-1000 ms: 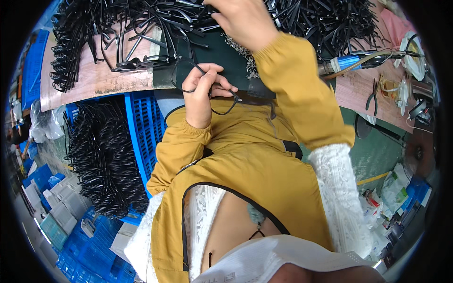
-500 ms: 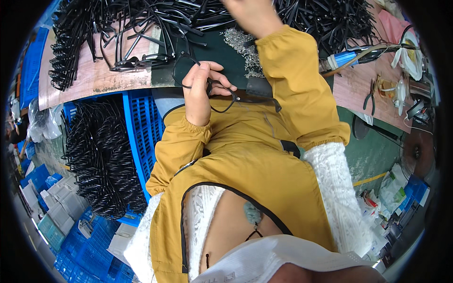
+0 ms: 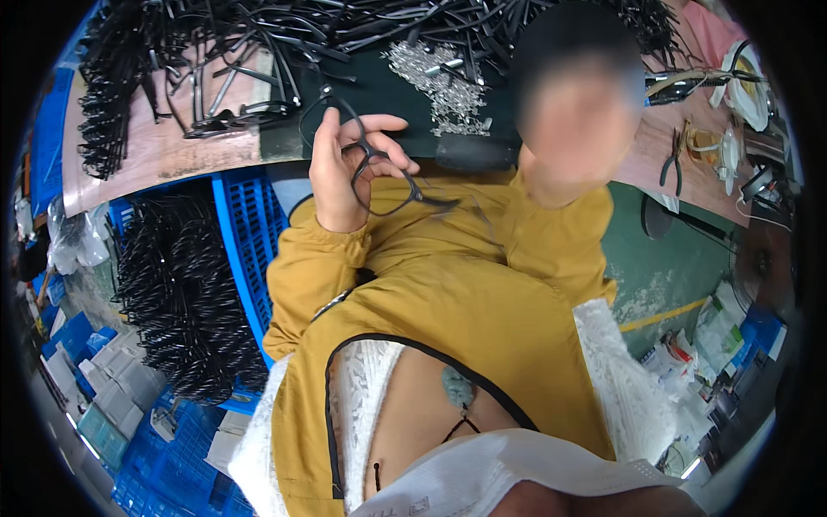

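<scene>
My left hand (image 3: 338,172) is closed on a black eyeglass frame (image 3: 373,155) above my lap at the table's front edge. Its rims hang tilted around and below my fingers. My right hand (image 3: 564,129) is raised over the table at the right; a blur covers its fingers, so what it holds cannot be seen. Between the hands, a heap of small silvery metal pieces (image 3: 457,102) lies on a dark green mat (image 3: 379,95). Behind it spreads a pile of black eyeglass temples (image 3: 388,34).
Assembled-looking black frames (image 3: 245,112) rest at the table's left. A blue crate (image 3: 250,233) beside my left arm stands by stacked black glasses parts (image 3: 185,302). Pliers (image 3: 672,164) lie on the right of the table. A dark block (image 3: 476,152) sits at the front edge.
My right hand has come back from the far pile toward me and to the right. My left hand has shifted slightly left, and the eyeglass frame in it has turned.
</scene>
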Motion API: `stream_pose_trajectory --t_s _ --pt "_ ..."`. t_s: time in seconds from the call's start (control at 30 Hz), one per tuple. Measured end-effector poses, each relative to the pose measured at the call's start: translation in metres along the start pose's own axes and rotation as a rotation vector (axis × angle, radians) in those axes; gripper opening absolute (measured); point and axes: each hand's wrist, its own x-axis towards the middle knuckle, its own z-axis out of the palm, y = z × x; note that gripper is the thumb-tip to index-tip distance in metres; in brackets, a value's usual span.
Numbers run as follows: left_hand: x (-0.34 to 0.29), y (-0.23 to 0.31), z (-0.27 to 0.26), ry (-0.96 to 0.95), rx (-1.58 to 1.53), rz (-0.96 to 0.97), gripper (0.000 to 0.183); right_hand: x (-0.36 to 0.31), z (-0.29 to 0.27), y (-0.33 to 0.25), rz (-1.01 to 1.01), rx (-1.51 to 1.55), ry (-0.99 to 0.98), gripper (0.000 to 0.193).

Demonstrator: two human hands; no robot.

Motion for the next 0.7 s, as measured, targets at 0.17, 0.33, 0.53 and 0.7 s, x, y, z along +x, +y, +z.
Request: stream_pose_trajectory --t_s 0.17,0.33,0.53,0.7 --pt "-0.010 -0.029 0.023 -0.551 -0.031 -0.684 0.062 -0.064 -0.057 0.014 0.008 -0.814 -0.177 0.012" --pt "-0.011 -0.044 0.028 -0.513 0.001 -0.635 0.049 -0.062 -0.070 -0.003 0.279 -0.649 -0.211 0.012" --pt "-0.011 -0.038 0.031 -0.482 -0.002 -0.562 0.051 -0.063 -0.069 0.018 0.251 -0.473 -0.080 0.010" --pt "-0.012 -0.034 0.041 -0.447 0.029 -0.548 0.049 -0.053 -0.065 0.024 0.207 -0.550 -0.118 0.007"
